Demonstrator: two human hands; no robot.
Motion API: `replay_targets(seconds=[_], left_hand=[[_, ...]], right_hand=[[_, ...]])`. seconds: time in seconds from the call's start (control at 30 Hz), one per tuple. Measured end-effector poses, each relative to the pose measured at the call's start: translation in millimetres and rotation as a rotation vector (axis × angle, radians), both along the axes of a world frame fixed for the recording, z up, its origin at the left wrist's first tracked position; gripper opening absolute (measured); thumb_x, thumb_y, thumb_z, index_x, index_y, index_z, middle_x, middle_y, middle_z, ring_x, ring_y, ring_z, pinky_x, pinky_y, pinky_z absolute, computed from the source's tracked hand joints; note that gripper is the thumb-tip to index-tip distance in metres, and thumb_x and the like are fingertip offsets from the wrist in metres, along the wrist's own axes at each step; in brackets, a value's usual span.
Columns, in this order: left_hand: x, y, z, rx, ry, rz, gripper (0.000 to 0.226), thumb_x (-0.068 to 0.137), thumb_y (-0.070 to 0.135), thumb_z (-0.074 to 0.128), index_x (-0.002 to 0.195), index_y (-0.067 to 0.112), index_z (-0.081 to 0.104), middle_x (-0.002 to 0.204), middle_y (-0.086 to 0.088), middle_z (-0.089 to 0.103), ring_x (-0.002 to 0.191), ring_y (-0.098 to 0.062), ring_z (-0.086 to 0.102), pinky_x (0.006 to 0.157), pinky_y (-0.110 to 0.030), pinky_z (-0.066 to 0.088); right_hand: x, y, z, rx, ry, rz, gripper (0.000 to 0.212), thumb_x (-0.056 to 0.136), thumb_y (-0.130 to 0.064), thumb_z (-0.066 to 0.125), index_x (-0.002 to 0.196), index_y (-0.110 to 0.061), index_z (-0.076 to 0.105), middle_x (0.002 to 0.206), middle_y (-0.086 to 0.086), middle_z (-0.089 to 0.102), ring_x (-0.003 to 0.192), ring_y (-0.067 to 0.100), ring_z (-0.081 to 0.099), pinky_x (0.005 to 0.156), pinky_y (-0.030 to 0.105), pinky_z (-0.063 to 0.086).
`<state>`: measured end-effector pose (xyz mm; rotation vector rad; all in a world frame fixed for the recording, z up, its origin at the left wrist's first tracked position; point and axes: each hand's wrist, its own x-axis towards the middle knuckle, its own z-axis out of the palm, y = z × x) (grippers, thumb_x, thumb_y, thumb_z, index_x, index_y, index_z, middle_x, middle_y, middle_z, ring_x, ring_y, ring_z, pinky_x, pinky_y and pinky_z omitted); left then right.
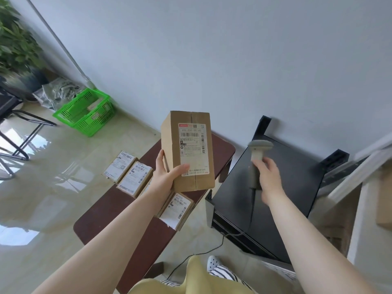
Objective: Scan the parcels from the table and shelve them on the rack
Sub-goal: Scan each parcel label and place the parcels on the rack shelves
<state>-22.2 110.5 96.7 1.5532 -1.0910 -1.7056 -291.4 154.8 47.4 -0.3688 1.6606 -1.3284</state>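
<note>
Parcel (187,151) up in my left hand (164,175), held upright above the brown table (101,221), its white label (193,149) facing me with the barcode near the top. I have the box gripped at its lower left corner: my thumb lies across the bottom of the label and my fingers wrap round the left side. My right hand (268,179) is curled round the handle of the grey scanner (257,160). Its head stands upright just right of the parcel, over the black rack (282,187), and its cable (212,249) trails down to the floor.

Three more parcels sit on the table below my left arm. Two (119,166) (135,179) lie side by side near the left edge, labels up, and one (177,210) lies just under the box I hold, partly hidden by my forearm. I can see the rack's flat top and two of its corner posts against the grey wall.

Farther off by the wall, a green basket (87,112) rests on the shiny floor with a few small boxes inside. Beside it are a plastic bag (57,94) and a leafy plant (14,39). Black chair legs (19,141) show at the far left.
</note>
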Motion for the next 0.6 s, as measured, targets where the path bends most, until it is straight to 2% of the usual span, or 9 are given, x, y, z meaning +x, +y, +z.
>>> replay_targets(seconds=[0.07, 0.13, 0.2, 0.27, 0.3, 0.4, 0.6], left_hand=[[5, -1, 2, -0.004, -0.004, -0.038, 0.123, 0.063, 0.038, 0.092, 0.158, 0.041, 0.014, 0.129, 0.006, 0.062, 0.109, -0.02, 0.068, 0.071, -0.033, 0.063], [10, -2, 6, 0.0, -0.02, -0.072, 0.131, 0.05, 0.049, 0.088, 0.158, 0.043, 0.013, 0.131, 0.005, 0.062, 0.11, -0.02, 0.069, 0.075, -0.036, 0.063], [15, -4, 8, 0.012, -0.022, -0.097, 0.133, 0.046, 0.052, 0.086, 0.158, 0.044, 0.013, 0.132, 0.003, 0.062, 0.109, -0.021, 0.069, 0.073, -0.035, 0.063], [19, -5, 9, 0.015, -0.023, -0.119, 0.135, 0.046, 0.053, 0.086, 0.158, 0.044, 0.012, 0.135, 0.002, 0.061, 0.11, -0.022, 0.069, 0.072, -0.034, 0.063], [20, -5, 10, 0.018, -0.024, -0.128, 0.135, 0.045, 0.053, 0.086, 0.158, 0.044, 0.011, 0.136, 0.001, 0.06, 0.11, -0.022, 0.069, 0.07, -0.033, 0.063], [23, -5, 11, 0.027, -0.024, -0.142, 0.137, 0.045, 0.053, 0.085, 0.158, 0.044, 0.01, 0.137, 0.0, 0.058, 0.109, -0.023, 0.069, 0.067, -0.03, 0.061], [33, -3, 12, 0.019, -0.028, -0.149, 0.135, 0.046, 0.052, 0.086, 0.158, 0.045, 0.011, 0.134, 0.005, 0.06, 0.105, -0.018, 0.072, 0.07, -0.03, 0.062]], right_hand=[[-2, -2, 29, -0.104, 0.005, 0.203, 0.012, 0.098, -0.029, 0.058, 0.097, -0.018, 0.064, 0.078, 0.0, 0.063, 0.07, 0.017, 0.055, 0.058, 0.027, 0.043], [-9, -4, 57, -0.201, -0.007, 0.492, 0.027, 0.092, -0.036, 0.059, 0.1, -0.011, 0.066, 0.071, 0.003, 0.059, 0.063, 0.016, 0.05, 0.054, 0.027, 0.039], [-14, -8, 81, -0.265, 0.022, 0.785, 0.05, 0.083, -0.041, 0.062, 0.111, 0.0, 0.064, 0.072, 0.006, 0.056, 0.063, 0.017, 0.048, 0.058, 0.033, 0.038], [-14, -13, 97, -0.262, 0.08, 0.973, 0.059, 0.078, -0.042, 0.065, 0.11, 0.008, 0.059, 0.073, 0.006, 0.058, 0.066, 0.018, 0.051, 0.065, 0.038, 0.038], [-13, -15, 103, -0.247, 0.101, 1.027, 0.06, 0.077, -0.041, 0.067, 0.109, 0.009, 0.057, 0.073, 0.006, 0.059, 0.066, 0.018, 0.053, 0.065, 0.037, 0.04], [-8, -18, 112, -0.223, 0.129, 1.109, 0.058, 0.072, -0.039, 0.069, 0.103, 0.008, 0.058, 0.072, 0.005, 0.063, 0.067, 0.017, 0.056, 0.062, 0.02, 0.046], [-5, -20, 110, -0.214, 0.132, 1.17, 0.031, 0.072, -0.037, 0.073, 0.089, -0.013, 0.064, 0.074, 0.007, 0.065, 0.065, 0.016, 0.057, 0.066, 0.022, 0.047]])
